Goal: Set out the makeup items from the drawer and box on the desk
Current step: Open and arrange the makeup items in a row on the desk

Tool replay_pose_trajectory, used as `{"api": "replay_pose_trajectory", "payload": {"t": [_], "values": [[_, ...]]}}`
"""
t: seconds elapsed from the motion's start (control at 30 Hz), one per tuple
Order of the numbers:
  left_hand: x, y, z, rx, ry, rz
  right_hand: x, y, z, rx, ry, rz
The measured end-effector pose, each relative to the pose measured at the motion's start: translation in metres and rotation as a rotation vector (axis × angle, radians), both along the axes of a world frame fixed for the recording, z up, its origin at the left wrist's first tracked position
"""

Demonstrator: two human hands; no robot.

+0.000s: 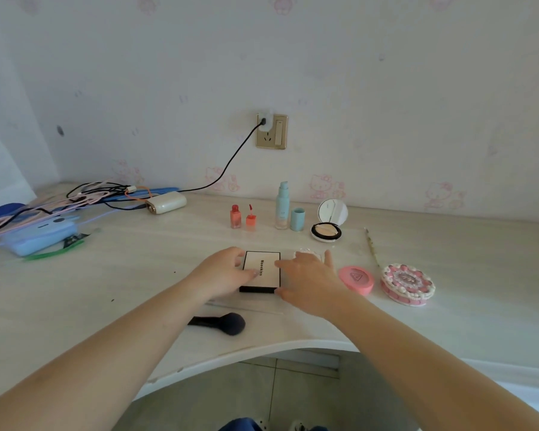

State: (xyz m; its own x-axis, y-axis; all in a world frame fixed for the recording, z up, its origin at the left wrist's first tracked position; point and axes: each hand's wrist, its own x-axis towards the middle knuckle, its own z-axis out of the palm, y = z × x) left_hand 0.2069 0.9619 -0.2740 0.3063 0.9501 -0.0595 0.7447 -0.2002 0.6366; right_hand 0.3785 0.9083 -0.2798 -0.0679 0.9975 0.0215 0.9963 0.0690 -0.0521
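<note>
From the head camera we see both hands on a flat white palette (262, 270) with a black rim, lying near the middle of the desk (168, 275). The left hand (227, 270) curls its fingers round the palette's left edge, thumb over the top; the right hand (307, 279) lies half open against the right edge, fingertips touching the lid. We judge that we hold it from both sides to square it up in its place, or perhaps to lift the lid. The other makeup stands in a loose row nearer the wall, we think so each piece can be seen and reached: two small red bottles (242, 216), a tall pale blue bottle (282, 205) beside its cap (297, 219), and an open compact (327, 227) with its mirror raised. To the right lie a pink round compact (356, 279) and a cake-shaped case (407, 284), just beside each other, with a thin pencil (372, 247) behind them. A dark brush (221, 322) lies close to the desk's curved front edge, where a nudge might roll it off. Cables and a white charger (166, 203) crowd the left; open room remains left of the palette and at the far right. Neither drawer nor box is in view.
</note>
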Motion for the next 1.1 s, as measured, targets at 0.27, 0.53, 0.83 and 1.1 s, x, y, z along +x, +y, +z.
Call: {"api": "replay_pose_trajectory", "payload": {"t": [0.27,0.53,0.83,1.1], "values": [[0.011,0.005,-0.008,0.041,0.042,-0.025,-0.013,0.016,-0.010,0.018,-0.105,0.044],[0.013,0.013,-0.004,-0.032,-0.527,0.163,-0.017,0.022,-0.005,0.108,0.132,-0.022],[0.016,0.010,0.015,-0.404,-1.258,0.239,-0.035,0.020,0.028,0.165,0.782,-0.038],[0.016,0.003,0.008,-0.550,-1.471,0.152,-0.055,0.026,0.035,0.039,1.004,-0.097]]}}
